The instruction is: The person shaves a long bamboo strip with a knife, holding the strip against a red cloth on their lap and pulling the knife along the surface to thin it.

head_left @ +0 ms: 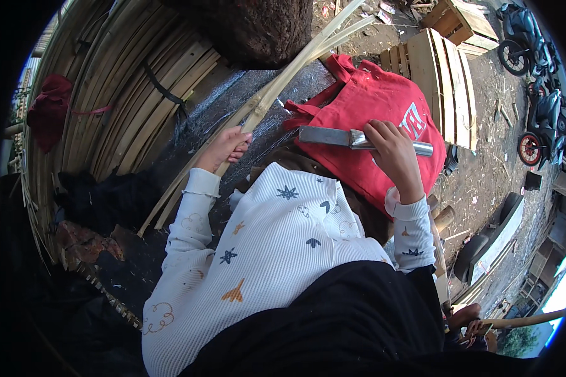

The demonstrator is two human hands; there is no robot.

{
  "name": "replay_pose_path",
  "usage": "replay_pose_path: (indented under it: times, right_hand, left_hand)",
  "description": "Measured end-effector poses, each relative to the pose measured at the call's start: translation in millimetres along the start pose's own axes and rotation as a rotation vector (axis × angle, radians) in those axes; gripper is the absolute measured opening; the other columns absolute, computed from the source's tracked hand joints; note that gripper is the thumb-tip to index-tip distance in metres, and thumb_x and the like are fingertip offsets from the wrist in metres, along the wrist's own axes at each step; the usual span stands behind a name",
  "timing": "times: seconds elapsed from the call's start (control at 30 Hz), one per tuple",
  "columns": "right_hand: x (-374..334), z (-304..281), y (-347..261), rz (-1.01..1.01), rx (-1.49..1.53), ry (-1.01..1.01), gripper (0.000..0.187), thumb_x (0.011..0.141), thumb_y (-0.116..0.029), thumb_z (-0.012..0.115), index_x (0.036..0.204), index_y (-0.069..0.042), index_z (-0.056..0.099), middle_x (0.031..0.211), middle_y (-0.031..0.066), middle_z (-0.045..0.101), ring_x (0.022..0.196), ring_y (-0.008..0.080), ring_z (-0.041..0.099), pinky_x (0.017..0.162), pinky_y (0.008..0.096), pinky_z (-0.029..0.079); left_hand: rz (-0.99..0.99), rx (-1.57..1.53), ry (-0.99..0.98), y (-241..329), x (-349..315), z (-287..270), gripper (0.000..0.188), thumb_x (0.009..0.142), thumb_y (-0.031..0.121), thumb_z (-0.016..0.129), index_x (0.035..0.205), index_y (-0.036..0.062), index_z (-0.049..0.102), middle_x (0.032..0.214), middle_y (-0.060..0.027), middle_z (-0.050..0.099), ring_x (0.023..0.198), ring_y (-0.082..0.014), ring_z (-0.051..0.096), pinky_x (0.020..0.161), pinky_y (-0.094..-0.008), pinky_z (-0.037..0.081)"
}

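Note:
My left hand (pixel 225 148) is closed around long, pale split bamboo strips (pixel 273 91). They run from beside my left sleeve up to the top of the view, where the ends fan apart. My right hand (pixel 393 147) grips a broad, square-ended metal blade (pixel 324 136) by its round silver handle (pixel 424 149). The blade points left toward the strips, with a gap between them. Beneath it, a red cloth bag (pixel 374 94) with straps and a white print lies spread near my lap. My fingers hide part of the handle.
A thick dark trunk or block (pixel 258 28) stands at the top. Many long bamboo slats (pixel 138 107) are stacked on the left, with a dark red cloth (pixel 49 110) beside them. Wooden crates (pixel 443 88) and parked motorbikes (pixel 544 119) are at the right, where scraps litter the ground.

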State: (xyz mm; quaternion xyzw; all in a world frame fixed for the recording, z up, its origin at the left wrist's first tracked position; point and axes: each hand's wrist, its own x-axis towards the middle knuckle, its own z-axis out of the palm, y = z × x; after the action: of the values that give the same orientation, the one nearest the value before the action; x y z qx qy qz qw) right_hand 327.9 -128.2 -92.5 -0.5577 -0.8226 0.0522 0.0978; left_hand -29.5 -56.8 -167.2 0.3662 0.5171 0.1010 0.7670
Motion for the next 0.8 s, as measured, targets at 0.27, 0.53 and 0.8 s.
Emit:
replay_pose_path:
  times: [0.27,0.53,0.8]
  right_hand:
    - [-4,0,1,0.076,0.054,-0.002,0.036,0.068,-0.008,0.063,0.102,-0.008,0.053,0.088,0.0029,0.053,0.085,0.0196,0.054,0.065,0.0344,0.044]
    - [-16,-4,-1,0.278,0.120,0.052,0.035,0.071,-0.014,0.066,0.102,-0.009,0.051,0.076,0.0055,0.054,0.069,0.0234,0.058,0.057,0.0361,0.045]
    - [-41,-22,-7,0.631,0.336,0.191,0.030,0.086,-0.036,0.055,0.093,-0.007,0.053,0.069,0.0112,0.061,0.060,0.0296,0.059,0.050,0.0378,0.043]
  left_hand:
    - [0.135,0.039,-0.029,18,-1,24,0.026,0.090,0.029,0.053,0.074,0.0094,0.045,0.057,0.0060,0.038,0.043,-0.0009,0.031,0.037,-0.0167,0.023]
    - [0.051,0.139,-0.223,48,-6,59,0.037,0.093,0.041,0.045,0.074,0.0083,0.044,0.055,0.0068,0.032,0.044,-0.0013,0.027,0.039,-0.0166,0.022]
    - [-0.159,0.159,-0.359,80,-2,119,0.045,0.092,0.051,0.037,0.078,0.0093,0.046,0.054,0.0084,0.027,0.042,-0.0004,0.022,0.037,-0.0168,0.019]
